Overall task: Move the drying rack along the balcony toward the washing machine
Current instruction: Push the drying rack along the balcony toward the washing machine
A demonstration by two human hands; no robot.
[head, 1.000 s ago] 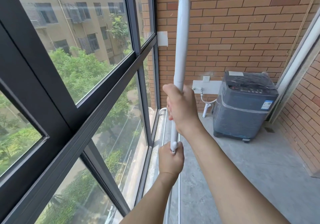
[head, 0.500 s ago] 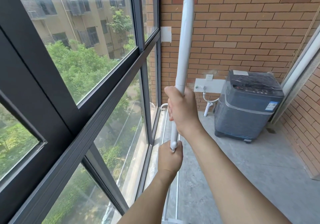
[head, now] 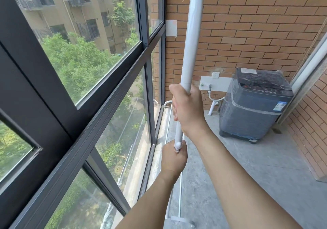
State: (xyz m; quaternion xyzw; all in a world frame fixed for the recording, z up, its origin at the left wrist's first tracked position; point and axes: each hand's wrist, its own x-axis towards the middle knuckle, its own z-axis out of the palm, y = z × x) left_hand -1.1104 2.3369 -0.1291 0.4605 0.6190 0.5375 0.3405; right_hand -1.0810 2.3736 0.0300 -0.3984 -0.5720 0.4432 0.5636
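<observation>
The white drying rack point(head: 192, 39) is folded into a tall upright bundle in front of me, its top reaching the frame's upper edge. My right hand point(head: 189, 110) is wrapped around its pole at mid height. My left hand point(head: 174, 158) grips the pole just below a white knob. Thin white rack rails point(head: 180, 198) run down along the window side to a foot bar on the floor. The dark grey washing machine point(head: 254, 105), wrapped in clear film, stands at the far end of the balcony against the brick wall.
A large dark-framed window point(head: 113, 80) lines the left side. Brick walls point(head: 256, 25) close the far end and the right. A tap, white hose and pipe point(head: 213, 103) sit left of the machine. Grey concrete floor point(head: 247, 167) stretches between me and the machine.
The washing machine and far wall have come slightly closer and the view has shifted. Both hands keep the same grip on the rack pole.
</observation>
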